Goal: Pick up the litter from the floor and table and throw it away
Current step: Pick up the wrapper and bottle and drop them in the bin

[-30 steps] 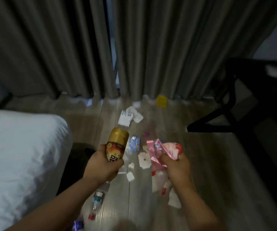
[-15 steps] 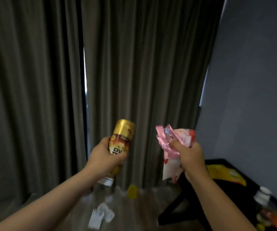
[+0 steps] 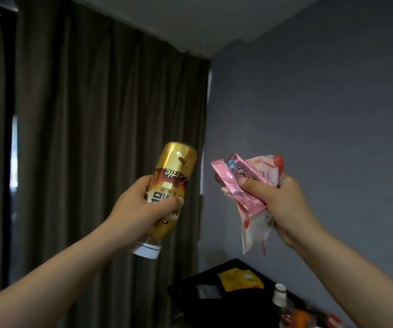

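More table [image 3: 188, 294] shows now, below my right hand [image 3: 283, 204], which clutches wrappers [image 3: 245, 183]; a yellow packet [image 3: 240, 279] lies there. My left hand [image 3: 138, 209] grips the bottle [image 3: 173, 171], cap down, before the curtain [image 3: 96, 114].

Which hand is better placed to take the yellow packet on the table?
Probably right: the right hand, holding thin wrappers, is nearer the table and yellow packet; left hand grips a bottle.

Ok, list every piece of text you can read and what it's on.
"tte": end of a script word, upside down on the gold bottle in the left hand.
Large white characters below it: partly covered by fingers, unreadable.
Pink wrappers in the right hand: print too blurred.
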`<state>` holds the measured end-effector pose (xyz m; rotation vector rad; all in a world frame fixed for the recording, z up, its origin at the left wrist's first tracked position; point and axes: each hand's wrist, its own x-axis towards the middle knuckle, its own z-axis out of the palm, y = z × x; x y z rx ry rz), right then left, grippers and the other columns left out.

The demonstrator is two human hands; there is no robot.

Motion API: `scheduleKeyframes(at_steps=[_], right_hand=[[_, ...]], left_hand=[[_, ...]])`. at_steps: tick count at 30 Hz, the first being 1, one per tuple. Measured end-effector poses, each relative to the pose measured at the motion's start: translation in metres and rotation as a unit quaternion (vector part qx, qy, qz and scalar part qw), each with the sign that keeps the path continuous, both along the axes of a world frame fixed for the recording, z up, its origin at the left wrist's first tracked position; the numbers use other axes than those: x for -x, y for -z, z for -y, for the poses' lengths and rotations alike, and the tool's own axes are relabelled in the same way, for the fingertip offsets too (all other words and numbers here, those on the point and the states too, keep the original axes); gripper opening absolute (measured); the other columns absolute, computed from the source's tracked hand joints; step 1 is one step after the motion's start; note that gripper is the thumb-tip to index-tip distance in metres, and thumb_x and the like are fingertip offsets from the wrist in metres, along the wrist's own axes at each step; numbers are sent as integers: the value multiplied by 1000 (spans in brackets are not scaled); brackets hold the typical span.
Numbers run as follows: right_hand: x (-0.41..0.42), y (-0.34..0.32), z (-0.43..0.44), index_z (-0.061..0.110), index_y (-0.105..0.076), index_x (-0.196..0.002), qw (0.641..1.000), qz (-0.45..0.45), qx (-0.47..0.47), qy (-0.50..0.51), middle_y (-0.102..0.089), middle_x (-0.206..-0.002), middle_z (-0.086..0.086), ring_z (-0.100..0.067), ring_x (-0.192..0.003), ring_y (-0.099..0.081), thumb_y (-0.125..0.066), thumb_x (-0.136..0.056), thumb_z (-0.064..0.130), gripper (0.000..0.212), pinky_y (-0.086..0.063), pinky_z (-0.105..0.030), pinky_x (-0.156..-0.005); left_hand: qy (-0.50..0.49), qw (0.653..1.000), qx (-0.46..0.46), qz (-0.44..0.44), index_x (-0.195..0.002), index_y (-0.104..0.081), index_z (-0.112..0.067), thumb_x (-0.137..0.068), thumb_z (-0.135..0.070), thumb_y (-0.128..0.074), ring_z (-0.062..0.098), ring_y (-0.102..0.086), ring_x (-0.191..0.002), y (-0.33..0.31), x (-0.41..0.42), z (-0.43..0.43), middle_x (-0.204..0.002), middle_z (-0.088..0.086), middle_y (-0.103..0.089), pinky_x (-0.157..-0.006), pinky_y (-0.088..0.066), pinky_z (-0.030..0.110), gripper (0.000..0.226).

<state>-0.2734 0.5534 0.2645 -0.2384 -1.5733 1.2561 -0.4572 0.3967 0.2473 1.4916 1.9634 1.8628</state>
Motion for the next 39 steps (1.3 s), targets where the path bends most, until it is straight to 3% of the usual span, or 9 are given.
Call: scheduleKeyframes(at_steps=[6, 10, 13, 18, 22, 26, 30, 34, 39], right_hand=[[-31, -20, 29, 9, -70, -94, 994, -44, -33, 95, -75, -85, -10, -23, -70, -72, -73, -77, 5, 17, -56, -28, -57], [-59, -23, 48, 13, -71, -92, 973, -92, -72, 201, -75, -86, -9, -22, -74, -72, -71, -78, 3, 17, -56, -29, -61], [-94, -18, 63, 13, -72, -90, 947, -86, -83, 299, -75, -86, -9, -22, -74, -72, -71, -78, 2, 16, -55, -27, -60], [-177, -10, 103, 13, -73, -90, 877, -72, -78, 468, -74, -82, -5, -17, -71, -70, -71, -78, 1, 18, -55, -27, -62], [-247, -6, 155, 12, -71, -85, 816, -58, -62, 572, -71, -73, -7, -18, -62, -66, -68, -79, 1, 13, -52, -27, -52], [-312, 1, 211, 6, -68, -85, 740, -38, -57, 669, -67, -72, -13, -25, -62, -60, -64, -81, 5, 6, -49, -35, -57], [-368, 9, 260, 14, -69, -80, 678, -30, -59, 732, -68, -67, -6, -18, -58, -62, -62, -83, 3, 13, -50, -26, -49], [-420, 10, 298, 16, -70, -81, 635, -18, -75, 769, -68, -70, -8, -20, -63, -63, -63, -82, 3, 14, -51, -28, -54], [-474, 19, 328, 15, -68, -90, 594, 6, -75, 801, -71, -81, -16, -28, -72, -69, -65, -82, 6, 12, -56, -40, -66]], left_hand=[[130, 991, -12, -15, -114, -48, -32, -73, -34, -75, 13, -65, -83, -15, -12, -38, -97, -5, -63, -60, -49, 21, 49], [241, 970, -25, -2, -105, -52, -37, -71, -39, -77, 15, -67, -82, -21, -26, -61, -94, -3, -66, -64, -53, 28, 42], [337, 941, -24, 4, -98, -55, -38, -58, -48, -74, 14, -68, -79, -28, -60, -83, -87, -5, -69, -63, -55, 28, 45], [488, 872, -26, 28, -97, -62, -35, -54, -46, -74, 21, -70, -80, -21, -151, -108, -85, -1, -71, -74, -58, 42, 46], [594, 803, -19, 34, -99, -61, -35, -58, -45, -72, 15, -70, -75, -13, -233, -105, -83, -5, -71, -61, -55, 30, 44], [680, 732, -8, 44, -101, -61, -32, -57, -43, -73, 14, -71, -73, -7, -319, -88, -84, -2, -72, -59, -53, 26, 46], [747, 662, 6, 60, -98, -62, -33, -56, -40, -76, 18, -71, -73, 2, -402, -64, -85, 1, -72, -57, -55, 28, 45], [784, 618, 10, 62, -99, -61, -36, -45, -52, -75, 17, -71, -76, 6, -479, -46, -85, -3, -72, -61, -56, 32, 59], [814, 578, 15, 62, -102, -58, -37, -53, -47, -76, 14, -71, -76, 17, -559, -33, -85, -7, -72, -61, -57, 30, 53]])
